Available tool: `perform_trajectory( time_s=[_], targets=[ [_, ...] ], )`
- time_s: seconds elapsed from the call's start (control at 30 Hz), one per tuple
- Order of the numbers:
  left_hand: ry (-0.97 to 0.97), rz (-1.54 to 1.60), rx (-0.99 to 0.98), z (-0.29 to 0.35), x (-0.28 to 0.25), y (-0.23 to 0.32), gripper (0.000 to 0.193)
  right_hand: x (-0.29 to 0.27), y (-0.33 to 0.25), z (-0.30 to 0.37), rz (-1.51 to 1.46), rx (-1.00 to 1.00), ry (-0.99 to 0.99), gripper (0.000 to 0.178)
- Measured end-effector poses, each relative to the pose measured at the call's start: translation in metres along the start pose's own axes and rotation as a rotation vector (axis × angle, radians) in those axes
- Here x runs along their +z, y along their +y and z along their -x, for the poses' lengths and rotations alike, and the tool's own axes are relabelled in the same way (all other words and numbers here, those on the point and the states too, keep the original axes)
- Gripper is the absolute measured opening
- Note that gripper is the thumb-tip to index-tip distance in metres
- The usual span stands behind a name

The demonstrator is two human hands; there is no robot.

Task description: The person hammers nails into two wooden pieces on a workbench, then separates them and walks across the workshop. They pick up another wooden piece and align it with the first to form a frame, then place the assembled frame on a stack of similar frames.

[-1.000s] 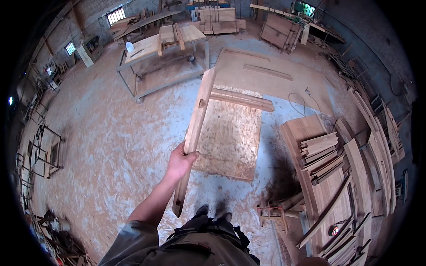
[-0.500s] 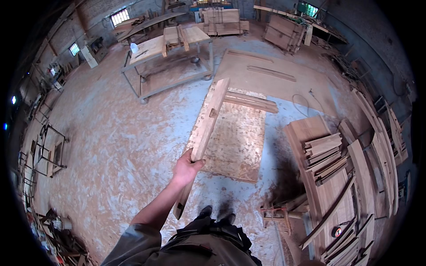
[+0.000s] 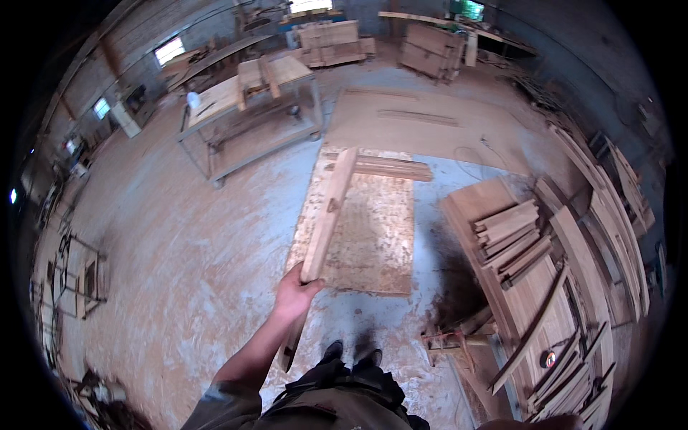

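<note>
My left hand (image 3: 295, 292) is closed around a long squared wooden beam (image 3: 331, 204), gripping it below its middle. The beam slants up and away, with a notch cut in its side. Its far end appears over a bundle of wooden strips (image 3: 394, 168), and its lower end hangs beside my legs. Beneath lies a mottled rectangular board (image 3: 373, 244) on the floor; whether the beam touches the board I cannot tell. My right hand does not show; only a blurred brownish shape appears at the bottom right edge.
At right, a bench (image 3: 469, 236) carries stacked short wood pieces (image 3: 507, 231), long planks and a tape measure (image 3: 548, 358). A metal-framed wheeled table (image 3: 287, 73) stands ahead left. Beyond the mottled board, a large brown sheet (image 3: 459, 136) covers the floor. Metal frames (image 3: 75, 276) stand far left.
The view has shifted, so the background sits a little further left. My left hand still holds the beam, which now points slightly more to the left and lower in view.
</note>
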State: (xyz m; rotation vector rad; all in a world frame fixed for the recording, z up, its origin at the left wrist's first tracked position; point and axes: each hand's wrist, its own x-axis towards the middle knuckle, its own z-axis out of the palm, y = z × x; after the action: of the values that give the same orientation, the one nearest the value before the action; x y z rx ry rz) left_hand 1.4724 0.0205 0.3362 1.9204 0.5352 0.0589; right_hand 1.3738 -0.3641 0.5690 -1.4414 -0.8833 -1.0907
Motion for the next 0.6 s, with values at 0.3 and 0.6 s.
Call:
perform_trajectory(
  time_s=[0.3,0.6],
  targets=[
    [-0.13,0.202,0.055,0.007,0.026,0.016,0.042,0.012,0.077,0.139,0.156,0.926,-0.286,0.02],
    [-0.204,0.254,0.072,0.01,0.042,0.016,0.039,0.027,0.085,0.221,0.169,1.222,-0.474,0.018]
  ],
)
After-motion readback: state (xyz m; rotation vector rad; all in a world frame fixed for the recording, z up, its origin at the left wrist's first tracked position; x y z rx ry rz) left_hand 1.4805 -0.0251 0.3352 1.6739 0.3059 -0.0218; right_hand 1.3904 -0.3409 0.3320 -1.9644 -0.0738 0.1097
